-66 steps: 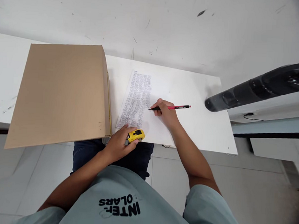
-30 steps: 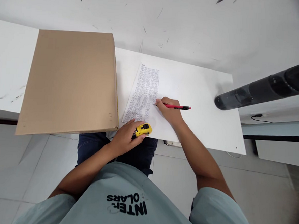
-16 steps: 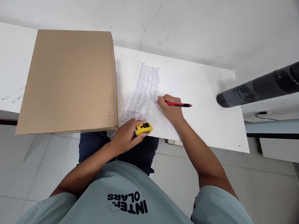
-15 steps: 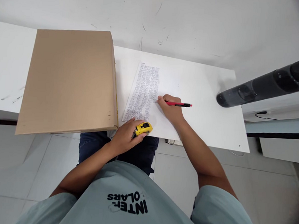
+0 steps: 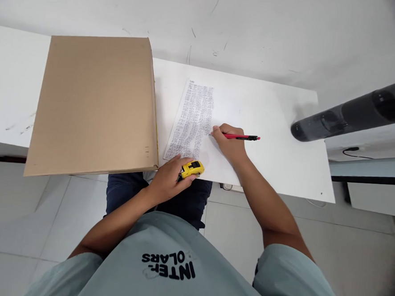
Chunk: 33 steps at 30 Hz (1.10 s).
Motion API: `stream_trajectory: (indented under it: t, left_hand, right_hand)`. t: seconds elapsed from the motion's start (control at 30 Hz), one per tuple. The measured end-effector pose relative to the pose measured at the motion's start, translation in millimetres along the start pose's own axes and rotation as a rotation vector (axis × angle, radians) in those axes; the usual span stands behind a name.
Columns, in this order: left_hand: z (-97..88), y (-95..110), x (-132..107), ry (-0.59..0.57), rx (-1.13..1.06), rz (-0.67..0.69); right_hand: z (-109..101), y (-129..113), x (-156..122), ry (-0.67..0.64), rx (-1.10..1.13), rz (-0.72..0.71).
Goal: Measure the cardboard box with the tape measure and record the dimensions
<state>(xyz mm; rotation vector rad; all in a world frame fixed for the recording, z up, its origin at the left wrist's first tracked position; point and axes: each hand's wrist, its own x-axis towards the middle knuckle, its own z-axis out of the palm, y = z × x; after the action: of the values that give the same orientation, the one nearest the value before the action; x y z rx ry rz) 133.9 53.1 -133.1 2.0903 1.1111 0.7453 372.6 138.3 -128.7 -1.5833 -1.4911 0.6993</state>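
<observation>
While your left hand (image 5: 169, 178) clasps the compact yellow-and-black tape measure (image 5: 193, 166) at the front edge of the white table (image 5: 286, 122), your right hand (image 5: 231, 143) pinches, over the densely written white paper sheet (image 5: 190, 121), the slim red-and-black pen (image 5: 240, 137), probably light, stiff and best held near its tip.

Desk (image 5: 283, 162): bright, diffuse light, source out of view.
Box (image 5: 92, 110): top evenly lit, faint soft shadow on the desk along its right side.
Paper (image 5: 190, 121): nearly desk-white, right edge washes out; writing too small to read from here.
Black cylinder (image 5: 350, 114): dull highlights, soft shadow by its base, stretched toward the right edge.
Trousers (image 5: 121, 194): dark, little detail.
Wall (image 5: 274, 36): pale grey, blurry black patch in the top right corner.
</observation>
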Motion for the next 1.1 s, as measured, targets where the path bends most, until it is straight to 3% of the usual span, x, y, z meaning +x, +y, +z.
stream_trajectory:
  t: [0.87,1.1]
  left_hand:
    - [4.1,-1,1,0.022,-0.015,0.006]
    - [-0.3,-3,0,0.065,-0.062,0.085]
  right_hand:
    - [0,7,3,0.002,0.015,0.014]
    - [3,10,0,0.160,-0.177,-0.118]
